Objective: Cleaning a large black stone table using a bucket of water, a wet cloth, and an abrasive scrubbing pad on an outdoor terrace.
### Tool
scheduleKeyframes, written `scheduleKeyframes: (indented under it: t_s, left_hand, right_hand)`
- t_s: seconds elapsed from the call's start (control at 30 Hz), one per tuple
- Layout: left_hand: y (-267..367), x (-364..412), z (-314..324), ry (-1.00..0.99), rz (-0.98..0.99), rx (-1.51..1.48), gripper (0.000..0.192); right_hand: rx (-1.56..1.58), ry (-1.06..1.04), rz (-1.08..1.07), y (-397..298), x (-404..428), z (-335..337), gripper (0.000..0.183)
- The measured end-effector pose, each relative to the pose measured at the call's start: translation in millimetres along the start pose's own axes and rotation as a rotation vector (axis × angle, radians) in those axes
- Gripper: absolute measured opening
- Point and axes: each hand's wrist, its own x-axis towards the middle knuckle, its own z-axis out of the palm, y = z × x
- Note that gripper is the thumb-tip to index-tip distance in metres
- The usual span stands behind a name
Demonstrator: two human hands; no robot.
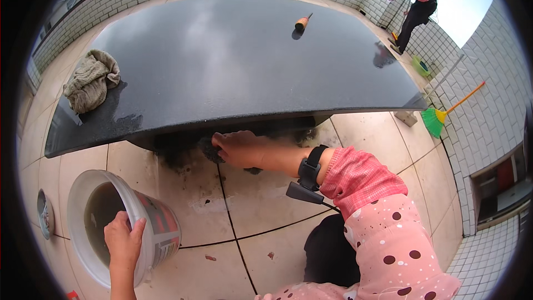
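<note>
My left hand (pixel 123 237) grips the near rim of a white plastic bucket (pixel 160 221), which is tilted and holds murky water. Under the near edge of a dark polished stone tabletop (pixel 233 62), my right hand (pixel 239 148) holds a dark scouring pad (pixel 211 150) just above the stained floor tiles. A black strap with a small device is around my right wrist. A crumpled grey-beige cloth (pixel 92 80) lies on the tabletop's left end, with wet patches beside it. Towards the far side of the top lies a wooden-handled tool (pixel 302 23), perhaps a screwdriver.
A metal bowl (pixel 45 213) stands on the floor at far left. At right, a green broom (pixel 435 121) leans on the tiled wall. Further back are a light green basin (pixel 419 66) and a person (pixel 416 16) holding a long pole. White brick-patterned walls surround the tiled floor.
</note>
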Motion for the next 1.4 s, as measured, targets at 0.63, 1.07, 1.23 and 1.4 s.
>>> scheduleKeyframes:
  t_s: [0.63,1.07,1.23,1.4]
  left_hand:
    - [-27,-39,56,0.17,0.391,0.111,0.02]
    - [-27,-91,30,-0.073,0.945,0.175,0.025]
    - [-56,-85,13,0.007,0.901,-0.202,0.019]
    - [-121,-63,13,0.362,0.56,-0.106,0.015]
  right_hand:
    - [0.035,0.22,-0.215,-60,-9,-16,0.021]
    - [-0.108,0.104,-0.758,-205,36,-19,0.018]
    - [-0.368,-0.148,-0.967,-244,67,20,0.017]
    - [-0.596,-0.297,-1.148,-245,99,83,0.022]
